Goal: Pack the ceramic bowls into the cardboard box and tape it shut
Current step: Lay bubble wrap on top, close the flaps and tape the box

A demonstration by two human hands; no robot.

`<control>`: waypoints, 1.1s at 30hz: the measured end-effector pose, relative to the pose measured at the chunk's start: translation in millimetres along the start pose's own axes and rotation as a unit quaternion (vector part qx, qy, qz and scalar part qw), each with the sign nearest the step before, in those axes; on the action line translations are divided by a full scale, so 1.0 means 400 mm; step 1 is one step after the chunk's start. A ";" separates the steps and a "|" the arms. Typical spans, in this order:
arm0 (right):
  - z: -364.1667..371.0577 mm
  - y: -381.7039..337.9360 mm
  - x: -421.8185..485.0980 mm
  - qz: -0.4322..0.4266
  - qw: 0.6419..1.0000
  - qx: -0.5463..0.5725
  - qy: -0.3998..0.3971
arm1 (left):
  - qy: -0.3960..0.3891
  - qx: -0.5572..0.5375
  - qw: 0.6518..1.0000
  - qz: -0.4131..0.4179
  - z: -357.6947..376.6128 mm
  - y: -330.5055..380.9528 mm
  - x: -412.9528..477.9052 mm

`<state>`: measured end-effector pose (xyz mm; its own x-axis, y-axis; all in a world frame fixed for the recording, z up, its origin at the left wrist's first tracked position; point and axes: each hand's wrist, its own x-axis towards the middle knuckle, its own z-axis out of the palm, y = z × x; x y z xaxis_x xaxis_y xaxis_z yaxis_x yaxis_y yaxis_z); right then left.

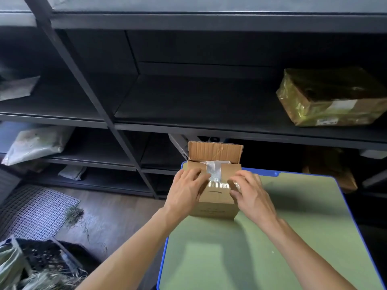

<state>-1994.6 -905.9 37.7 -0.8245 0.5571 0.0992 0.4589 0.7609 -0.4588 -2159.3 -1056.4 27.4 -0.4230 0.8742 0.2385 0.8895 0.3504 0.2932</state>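
The cardboard box (215, 203) stands at the far edge of the green table (251, 258), just below the frame's middle, its back flap (213, 151) upright and white wrapping (214, 171) showing in the gap between the two side flaps. The left hand (186, 189) lies nearly flat, fingers spread and straight, pressing the left flap (195, 166) down. The right hand (254, 195) has its fingers bent over the right flap (230, 169) and its thumb against the box's front, pinching that upper corner beside a shiny strip of tape (219, 185).
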 end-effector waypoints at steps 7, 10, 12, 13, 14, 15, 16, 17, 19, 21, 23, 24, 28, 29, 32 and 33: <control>-0.053 -0.010 0.088 -0.021 0.996 -0.084 -0.039 | -0.039 0.044 0.996 0.065 0.038 0.057 0.022; -0.075 -0.021 0.143 -0.045 0.987 -0.140 -0.058 | -0.037 0.031 0.997 0.056 0.044 0.059 0.030; -0.081 -0.022 0.165 -0.047 0.984 -0.157 -0.068 | -0.027 0.024 0.997 0.061 0.043 0.056 0.026; -0.083 -0.021 0.170 -0.052 0.984 -0.159 -0.066 | -0.024 0.018 0.998 0.063 0.040 0.053 0.022; -0.084 -0.020 0.168 -0.057 0.984 -0.156 -0.057 | -0.021 0.010 0.998 0.061 0.035 0.051 0.018; -0.085 -0.020 0.162 -0.063 0.986 -0.150 -0.046 | -0.015 0.002 0.999 0.052 0.030 0.050 0.015; -0.085 -0.019 0.150 -0.070 0.987 -0.142 -0.034 | -0.005 -0.003 0.999 0.039 0.021 0.050 0.013; -0.083 -0.018 0.134 -0.077 0.988 -0.132 -0.023 | 0.008 -0.001 1.000 0.025 0.011 0.050 0.011; -0.073 -0.014 0.098 -0.089 0.990 -0.109 -0.002 | 0.028 0.023 0.999 0.001 -0.007 0.049 0.009; -0.061 -0.009 0.067 -0.089 0.992 -0.089 0.002 | 0.022 0.062 0.998 -0.017 -0.018 0.044 0.010; -0.046 -0.005 0.048 -0.087 0.993 -0.080 -0.002 | 0.015 0.085 0.996 -0.038 -0.022 0.037 0.010; -0.035 -0.004 0.040 -0.089 0.993 -0.082 -0.007 | 0.010 0.087 0.995 -0.043 -0.021 0.034 0.010; 0.010 0.015 0.003 -0.100 0.990 -0.095 -0.017 | -0.024 0.090 0.994 -0.048 0.009 0.010 -0.011; 0.014 0.019 -0.004 -0.098 0.991 -0.094 -0.013 | -0.030 0.079 0.995 -0.052 0.021 -0.001 -0.022; 0.024 0.025 -0.020 -0.103 0.991 -0.089 -0.008 | -0.041 0.058 0.996 -0.045 0.047 -0.025 -0.057; 0.027 0.027 -0.026 -0.104 0.990 -0.093 -0.018 | -0.045 0.055 0.996 -0.045 0.051 -0.025 -0.066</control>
<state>-1984.7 -907.2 22.1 -0.9172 0.3727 0.1406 0.3290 0.9078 -0.2601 -2153.7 -1076.1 -0.7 -0.4886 0.8628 0.1300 0.8645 0.4585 0.2060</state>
